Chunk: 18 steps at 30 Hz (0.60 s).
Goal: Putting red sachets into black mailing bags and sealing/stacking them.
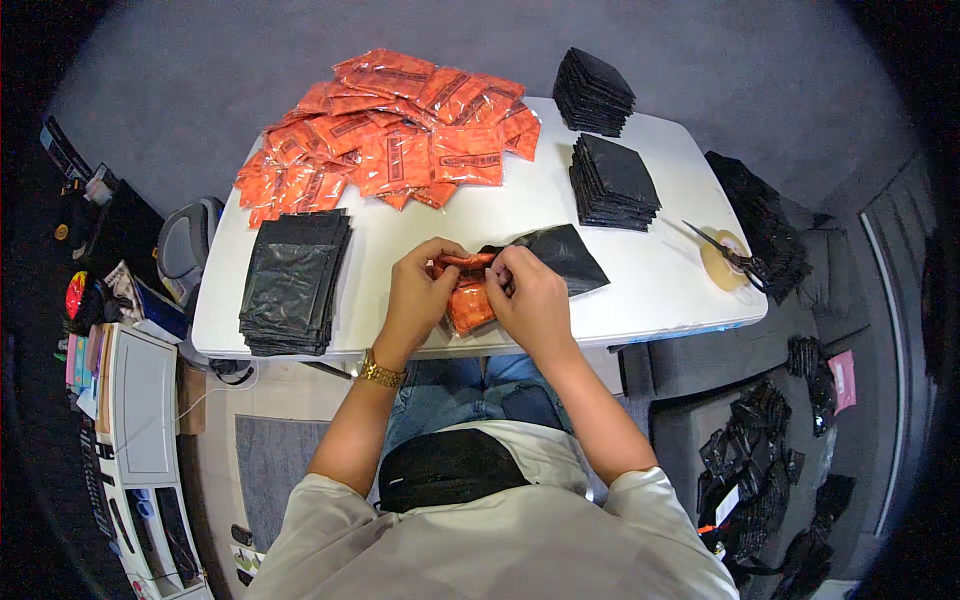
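Near the front edge of the white table, my left hand [423, 285] and my right hand [530, 295] both grip an orange packet [470, 307] in clear plastic, fingers closed along its upper edge. A black plastic bag [565, 258] lies just behind and to the right of my right hand, partly covered by it. Left of my hands sits a stack of flat black bags [292, 285]. Beyond them spreads a large heap of orange packets [392, 135] in clear wrapping.
Two stacks of folded black packages [614, 182] stand at the table's [400, 235] far right. Black-handled scissors [728, 252] rest over a roll of tape [722, 268] near the right edge. Black plastic bundles [750, 460] lie on the grey sofa to the right; a white cabinet [145, 410] stands left.
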Tool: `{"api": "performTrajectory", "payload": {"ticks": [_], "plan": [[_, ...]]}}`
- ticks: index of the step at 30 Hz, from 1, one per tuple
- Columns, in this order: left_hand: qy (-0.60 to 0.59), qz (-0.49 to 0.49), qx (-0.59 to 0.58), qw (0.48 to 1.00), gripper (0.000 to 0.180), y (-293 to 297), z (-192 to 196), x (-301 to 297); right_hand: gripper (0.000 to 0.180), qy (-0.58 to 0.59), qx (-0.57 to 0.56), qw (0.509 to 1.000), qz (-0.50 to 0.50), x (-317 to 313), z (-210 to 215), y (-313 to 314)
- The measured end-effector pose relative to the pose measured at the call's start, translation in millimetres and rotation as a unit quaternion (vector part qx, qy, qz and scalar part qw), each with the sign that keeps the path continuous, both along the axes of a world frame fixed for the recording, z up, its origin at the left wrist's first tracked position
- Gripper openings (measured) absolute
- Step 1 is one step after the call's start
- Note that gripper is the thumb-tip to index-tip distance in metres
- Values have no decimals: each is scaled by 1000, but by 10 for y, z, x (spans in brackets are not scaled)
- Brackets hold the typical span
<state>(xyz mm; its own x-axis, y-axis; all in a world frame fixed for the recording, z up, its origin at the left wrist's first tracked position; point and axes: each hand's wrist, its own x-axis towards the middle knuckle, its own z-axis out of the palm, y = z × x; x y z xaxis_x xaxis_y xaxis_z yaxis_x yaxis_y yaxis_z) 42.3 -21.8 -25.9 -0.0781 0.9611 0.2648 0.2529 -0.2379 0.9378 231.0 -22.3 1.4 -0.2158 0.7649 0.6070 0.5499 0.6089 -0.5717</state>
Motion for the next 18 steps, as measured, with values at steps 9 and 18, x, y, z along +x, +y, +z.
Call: {"api": "performTrajectory", "payload": {"ticks": [9,18], "plan": [[-133,69,3,989,18,54,37,81,15,5,-49,999,18,-30,-13,-115],[-249,-6,-110,962,42,-77,-45,74,15,28,-10,1000,7,-9,22,-17]]}}
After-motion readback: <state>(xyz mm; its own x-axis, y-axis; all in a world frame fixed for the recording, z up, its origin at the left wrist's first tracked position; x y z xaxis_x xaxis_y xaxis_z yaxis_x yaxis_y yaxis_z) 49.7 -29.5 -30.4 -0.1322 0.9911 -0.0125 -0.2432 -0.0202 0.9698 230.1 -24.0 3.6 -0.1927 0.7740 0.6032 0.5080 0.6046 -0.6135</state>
